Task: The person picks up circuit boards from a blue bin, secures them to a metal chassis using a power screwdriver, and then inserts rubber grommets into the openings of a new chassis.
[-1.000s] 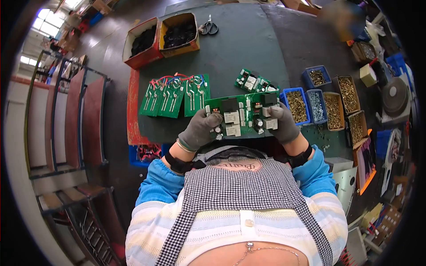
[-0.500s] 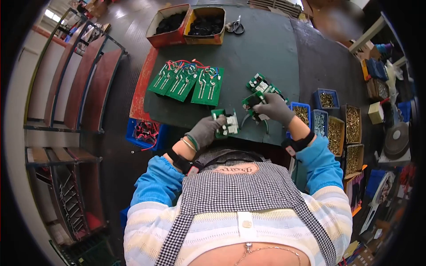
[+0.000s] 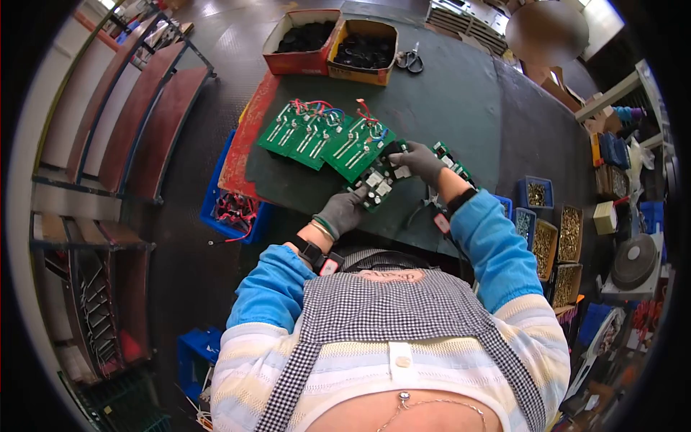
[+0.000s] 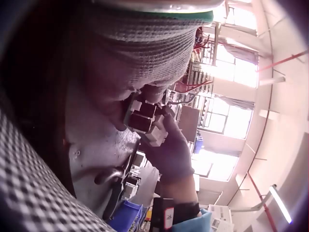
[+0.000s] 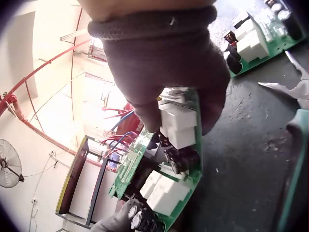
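Left hand at 8 o'clock and right hand at 2 o'clock in head view grip one green component board over the surface, wired boards just beside it at 10 o'clock, pliers at 4 o'clock.

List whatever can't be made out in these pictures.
Held circuitry, left wrist view: partly hidden by the left hand.
Held circuitry, head view: too small to tell whether one board or two.
Teal-handled tool, right wrist view: cut off by the right edge.
Left hand, right wrist view: partly cut off by the bottom edge.
Round patch near the top, head view: blurred beyond recognition.
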`<state>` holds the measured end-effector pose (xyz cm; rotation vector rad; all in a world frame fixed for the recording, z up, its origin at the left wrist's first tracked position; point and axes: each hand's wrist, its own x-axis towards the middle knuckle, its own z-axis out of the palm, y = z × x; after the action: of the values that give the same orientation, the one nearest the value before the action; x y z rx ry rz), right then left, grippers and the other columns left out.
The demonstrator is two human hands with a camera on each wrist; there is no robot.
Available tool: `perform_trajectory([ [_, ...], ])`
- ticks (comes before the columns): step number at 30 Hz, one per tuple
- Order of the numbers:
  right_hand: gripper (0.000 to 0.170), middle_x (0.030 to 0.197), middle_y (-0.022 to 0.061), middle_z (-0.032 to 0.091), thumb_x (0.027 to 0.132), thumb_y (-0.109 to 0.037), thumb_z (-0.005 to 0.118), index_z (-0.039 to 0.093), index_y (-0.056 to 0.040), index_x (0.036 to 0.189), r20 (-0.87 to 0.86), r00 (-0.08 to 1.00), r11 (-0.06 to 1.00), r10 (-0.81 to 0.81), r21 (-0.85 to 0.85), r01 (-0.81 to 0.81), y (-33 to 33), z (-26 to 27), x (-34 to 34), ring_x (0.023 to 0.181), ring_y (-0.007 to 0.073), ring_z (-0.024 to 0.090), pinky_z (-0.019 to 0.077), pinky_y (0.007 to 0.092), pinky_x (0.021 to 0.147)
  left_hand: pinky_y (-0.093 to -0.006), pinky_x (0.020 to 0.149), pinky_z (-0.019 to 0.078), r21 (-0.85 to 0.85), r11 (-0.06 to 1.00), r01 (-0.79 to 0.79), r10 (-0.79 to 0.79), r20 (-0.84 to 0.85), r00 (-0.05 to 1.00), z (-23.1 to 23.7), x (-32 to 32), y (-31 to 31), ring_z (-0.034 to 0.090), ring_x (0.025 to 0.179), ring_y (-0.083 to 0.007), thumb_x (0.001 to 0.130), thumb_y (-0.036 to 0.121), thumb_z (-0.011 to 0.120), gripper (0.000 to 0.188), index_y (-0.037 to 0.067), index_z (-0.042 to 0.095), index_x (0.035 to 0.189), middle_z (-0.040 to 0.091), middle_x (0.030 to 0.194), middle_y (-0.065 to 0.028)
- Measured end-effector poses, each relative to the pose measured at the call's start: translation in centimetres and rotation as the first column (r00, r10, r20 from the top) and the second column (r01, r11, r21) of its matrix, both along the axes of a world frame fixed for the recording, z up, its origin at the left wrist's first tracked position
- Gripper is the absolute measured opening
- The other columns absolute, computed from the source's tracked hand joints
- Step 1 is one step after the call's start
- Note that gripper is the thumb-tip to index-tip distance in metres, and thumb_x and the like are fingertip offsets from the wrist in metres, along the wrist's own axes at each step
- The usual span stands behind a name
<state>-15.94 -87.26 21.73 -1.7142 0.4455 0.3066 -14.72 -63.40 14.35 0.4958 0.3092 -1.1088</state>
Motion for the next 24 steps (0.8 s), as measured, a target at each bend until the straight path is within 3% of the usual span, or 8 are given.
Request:
perform_trajectory([
  [1, 0.047, 0.093, 0.013, 0.067, 0.075, -0.034, 0.074, 0.064, 0.0001, 0.105, -0.027, 1.0, 0.997, -0.012, 0.076, 0.014, 0.0, 0.2, 0.5, 0.087, 0.022, 0.065, 0.0502, 0.0356, 0.076, -0.0404, 0.107, 0.0388, 0.009, 1.0, 0.027, -0.027, 0.003, 1.0, 0.1, 0.5, 0.2, 0.051, 0.12, -0.0257, 0.098, 0.013, 0.049, 0.038, -0.001, 0.044, 0.132, 0.053, 0.129, -0.0151],
  [2, 0.049, 0.098, 0.0167, 0.067, 0.078, -0.038, 0.072, 0.063, 0.0003, 0.107, -0.1, 0.994, 0.937, 0.036, -0.342, -0.068, 0.0, -0.2, 1.5, 0.092, 0.0286, 0.065, 0.0503, 0.0373, 0.08, -0.0405, 0.107, 0.0391, 0.021, 0.999, 0.036, -0.037, 0.052, 0.998, 1.0, 0.6, 0.5, 0.051, 0.12, -0.026, 0.097, 0.013, 0.049, 0.038, -0.002, 0.044, 0.132, 0.052, 0.13, -0.0153],
  [5, 0.054, 0.121, 0.0202, 0.059, 0.079, -0.039, 0.069, 0.058, -0.0038, 0.118, 0.088, 0.994, 0.665, 0.068, -0.746, 0.02, 0.3, -0.3, 1.6, 0.113, 0.0342, 0.056, 0.0449, 0.0405, 0.095, -0.0405, 0.107, 0.0387, -0.032, 0.999, 0.024, -0.022, 0.065, 0.998, 2.5, 1.0, 0.5, 0.051, 0.12, -0.0266, 0.096, 0.013, 0.051, 0.04, -0.003, 0.043, 0.132, 0.052, 0.131, -0.0155],
  [8, 0.059, 0.127, 0.019, 0.055, 0.078, -0.042, 0.069, 0.055, -0.0063, 0.123, 0.313, 0.934, 0.708, 0.17, -0.699, 0.105, -2.2, 0.8, 0.5, 0.115, 0.0345, 0.054, 0.0436, 0.0402, 0.097, -0.0421, 0.103, 0.0431, 0.184, 0.982, 0.053, -0.084, 0.165, 0.983, 0.7, 1.6, 0.7, 0.055, 0.115, -0.0279, 0.095, 0.013, 0.055, 0.038, -0.004, 0.048, 0.128, 0.057, 0.124, -0.0161],
  [11, 0.071, 0.131, 0.0167, 0.053, 0.075, -0.046, 0.071, 0.048, -0.0087, 0.131, 0.079, 0.994, 0.617, 0.069, -0.787, 0.019, -6.5, 3.3, -3.6, 0.121, 0.0341, 0.05, 0.0404, 0.0431, 0.1, -0.0412, 0.095, 0.0497, 0.285, 0.951, 0.123, -0.175, 0.165, 0.971, 2.3, 1.6, 0.9, 0.06, 0.106, -0.0275, 0.094, 0.011, 0.056, 0.033, -0.003, 0.052, 0.124, 0.061, 0.116, -0.0144],
  [14, 0.086, 0.137, 0.0145, 0.048, 0.07, -0.048, 0.074, 0.038, -0.0122, 0.139, -0.387, 0.922, 0.478, -0.017, -0.813, -0.333, -8.1, 4.3, -7.7, 0.127, 0.0337, 0.044, 0.0343, 0.0485, 0.105, -0.0404, 0.092, 0.0515, 0.385, 0.907, 0.172, -0.281, 0.249, 0.927, 3.1, 0.4, 0.5, 0.063, 0.102, -0.0247, 0.094, 0.01, 0.056, 0.03, -0.002, 0.054, 0.121, 0.063, 0.113, -0.0118],
  [21, 0.104, 0.133, 0.0182, 0.045, 0.059, -0.048, 0.079, 0.03, -0.015, 0.145, -0.367, 0.928, 0.484, -0.071, -0.826, -0.289, -8.0, 1.3, -9.4, 0.126, 0.036, 0.042, 0.0327, 0.0491, 0.104, -0.0366, 0.089, 0.0515, 0.238, 0.957, 0.167, -0.202, 0.135, 0.97, 2.9, 0.9, 0.1, 0.06, 0.104, -0.0209, 0.096, 0.012, 0.053, 0.026, -0.001, 0.054, 0.118, 0.062, 0.11, -0.009],
  [24, 0.107, 0.13, 0.0199, 0.047, 0.056, -0.046, 0.079, 0.029, -0.0145, 0.145, -0.28, 0.959, 0.429, -0.038, -0.872, -0.237, -8.6, 1.2, -9.5, 0.122, 0.0382, 0.045, 0.0335, 0.047, 0.103, -0.0309, 0.086, 0.0501, 0.718, 0.689, 0.098, -0.53, 0.407, 0.744, 8.2, 0.8, 1.5, 0.06, 0.102, -0.0191, 0.094, 0.018, 0.056, 0.035, 0.0, 0.051, 0.123, 0.06, 0.111, -0.0082],
])
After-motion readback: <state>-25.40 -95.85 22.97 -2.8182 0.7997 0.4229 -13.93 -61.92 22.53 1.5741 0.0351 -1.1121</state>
